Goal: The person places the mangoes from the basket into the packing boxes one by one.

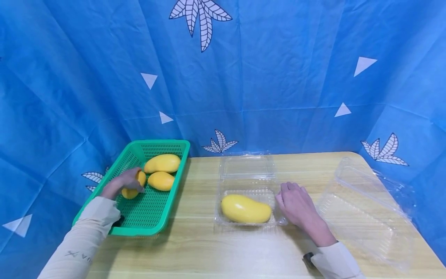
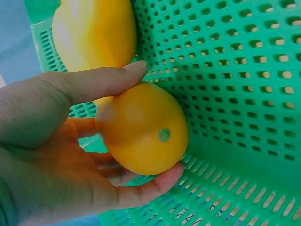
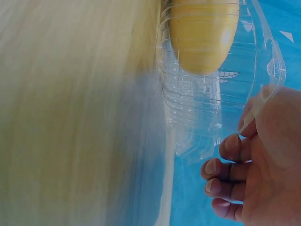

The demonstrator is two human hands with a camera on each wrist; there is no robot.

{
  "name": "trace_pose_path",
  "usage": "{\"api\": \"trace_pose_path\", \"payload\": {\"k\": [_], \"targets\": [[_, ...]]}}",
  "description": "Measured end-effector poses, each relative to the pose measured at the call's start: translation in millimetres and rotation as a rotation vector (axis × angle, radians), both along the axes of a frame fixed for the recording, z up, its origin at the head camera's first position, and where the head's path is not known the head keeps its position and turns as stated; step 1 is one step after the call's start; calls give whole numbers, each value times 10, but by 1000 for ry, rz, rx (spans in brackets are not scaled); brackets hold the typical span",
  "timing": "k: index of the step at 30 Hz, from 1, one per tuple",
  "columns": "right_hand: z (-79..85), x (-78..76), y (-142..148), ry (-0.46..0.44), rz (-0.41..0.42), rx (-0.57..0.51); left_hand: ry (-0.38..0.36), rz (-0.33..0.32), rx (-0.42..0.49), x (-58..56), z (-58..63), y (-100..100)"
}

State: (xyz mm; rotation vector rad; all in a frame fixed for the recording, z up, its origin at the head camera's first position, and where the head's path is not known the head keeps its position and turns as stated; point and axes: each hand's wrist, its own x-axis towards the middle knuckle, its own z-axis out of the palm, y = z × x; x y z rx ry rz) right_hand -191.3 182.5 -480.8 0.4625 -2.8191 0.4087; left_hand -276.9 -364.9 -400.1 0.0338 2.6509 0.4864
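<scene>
Clamped round an orange-yellow mango (image 2: 141,127) with the left hand (image 2: 61,160), between thumb and fingers, inside the green basket (image 1: 137,231), near its left edge! Probably firm, fairly weighty, smooth enough to slip, easily bruised; best taken round the wide middle. Meanwhile, with the right hand (image 1: 297,204), pinching the right rim of the clear box (image 1: 247,166), likely light and bendy.

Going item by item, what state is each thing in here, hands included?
Left hand: gripping a yellow fruit inside the basket.
Green basket: upright, holding fruit.
Two other basket fruits: lying down, ungripped.
Middle container: open, lid folded back.
Larger fruit: lying in that container.
Right hand: fingers curled, at the container's edge.
Clear packaging at right: appears open; count unclear.
</scene>
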Motion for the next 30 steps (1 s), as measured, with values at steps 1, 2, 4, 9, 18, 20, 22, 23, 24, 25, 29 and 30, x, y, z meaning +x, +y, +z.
{"api": "trace_pose_path", "payload": {"k": [1,2,4,9,18,20,22,23,24,25,29,30], "targets": [[1,0,-2,-1,0,1,1,4,7,4,13,-1],[4,1,-4,-5,-1,2,5,6,15,8,26,-3],[10,2,-6,-7,-1,7,19,6,26,15,59,-9],[18,-3,-8,-6,1,9,64,-14,40,33,158,-9],[9,-16,14,-24,-5,2,150,0,44,24,220,81],[7,-21,15,-26,-3,-1,138,34,75,39,256,96],[5,-23,13,-27,-4,-6,120,68,114,59,298,115],[4,-23,11,-28,-5,-8,114,83,132,74,326,128],[2,-22,9,-27,-5,-7,118,89,143,88,354,136],[0,-21,6,-27,-5,-7,127,94,154,101,383,140],[-9,-17,-3,-21,-5,-5,187,79,182,154,510,146],[-9,-16,-5,-18,-4,-5,207,73,179,168,540,146]]}}
